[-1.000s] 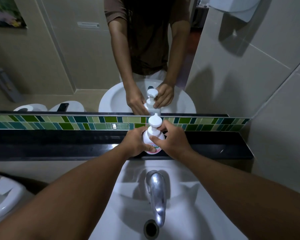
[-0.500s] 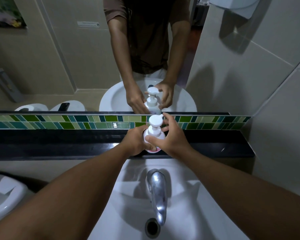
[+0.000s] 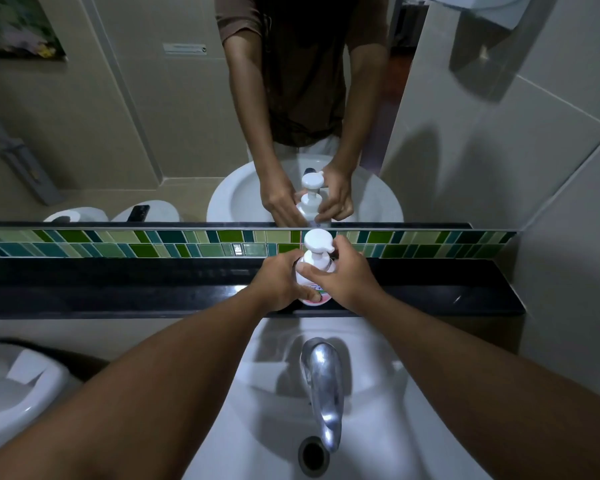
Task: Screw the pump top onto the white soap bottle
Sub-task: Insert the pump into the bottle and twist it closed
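Observation:
The white soap bottle stands upright on the black ledge behind the sink, its pink-and-green label low on the front. My left hand wraps around the bottle's left side and holds it steady. The white pump top sits on the bottle's neck, its round head up. My right hand grips the pump's collar from the right, thumb across the front and fingers behind. The mirror above repeats both hands and the bottle.
A chrome tap juts over the white basin just below the ledge. A green mosaic tile strip runs under the mirror. Tiled wall closes the right side. Another white fixture sits at the lower left.
The pump head has turned between frames as my right hand shifted its grip around the collar. My left hand has stayed on the bottle, which remains on the ledge.

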Tool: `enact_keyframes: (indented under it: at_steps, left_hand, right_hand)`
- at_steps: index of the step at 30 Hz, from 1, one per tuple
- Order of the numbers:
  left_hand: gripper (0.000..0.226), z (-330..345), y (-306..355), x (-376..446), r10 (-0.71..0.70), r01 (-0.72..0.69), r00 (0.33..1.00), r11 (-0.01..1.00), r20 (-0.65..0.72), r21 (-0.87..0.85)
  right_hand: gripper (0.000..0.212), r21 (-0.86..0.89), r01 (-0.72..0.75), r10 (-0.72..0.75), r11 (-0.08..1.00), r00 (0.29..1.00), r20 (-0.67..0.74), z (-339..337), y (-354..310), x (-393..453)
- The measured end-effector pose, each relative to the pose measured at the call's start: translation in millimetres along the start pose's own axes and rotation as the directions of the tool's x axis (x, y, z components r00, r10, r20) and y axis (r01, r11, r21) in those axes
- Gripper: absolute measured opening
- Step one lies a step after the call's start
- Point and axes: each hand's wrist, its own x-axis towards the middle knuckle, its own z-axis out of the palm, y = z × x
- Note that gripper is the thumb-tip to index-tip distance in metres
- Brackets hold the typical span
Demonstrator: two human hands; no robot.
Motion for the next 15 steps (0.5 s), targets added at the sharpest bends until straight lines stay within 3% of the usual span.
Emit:
enact_keyframes:
  at_steps: [3, 7, 9, 13, 15]
  left_hand:
    - [0.059, 2, -5, 1, 0.000, 0.000, 1.000, 1.000, -0.011, -0.007]
    - [0.066, 1, -3, 2, -0.001, 0.001, 1.000, 1.000, 0.013, 0.012]
    - [0.066, 0, -1, 2, -0.004, 0.004, 1.000, 1.000, 0.011, 0.018]
    - [0.068, -1, 2, -1, -0.014, 0.014, 1.000, 1.000, 0.013, 0.012]
    - [0.068, -1, 2, 0, -0.024, 0.024, 1.000, 1.000, 0.017, -0.002]
  right_hand:
    - [0.089, -0.028, -0.035, 0.034, 0.999, 0.999, -0.042, 12, 0, 5]
    - [0.130, 0.062, -0.062, 0.057, 0.996, 0.996, 0.072, -2, 9, 1]
    - [0.119, 0.116, -0.035, 0.018, 0.993, 0.989, 0.148, -13, 12, -1]
    - [0.064, 0.184, 0.057, -0.107, 0.981, 0.955, 0.277, -34, 6, 2]
    - [0.042, 0.122, 0.107, -0.140, 0.987, 0.940, 0.311, -43, 1, 6]
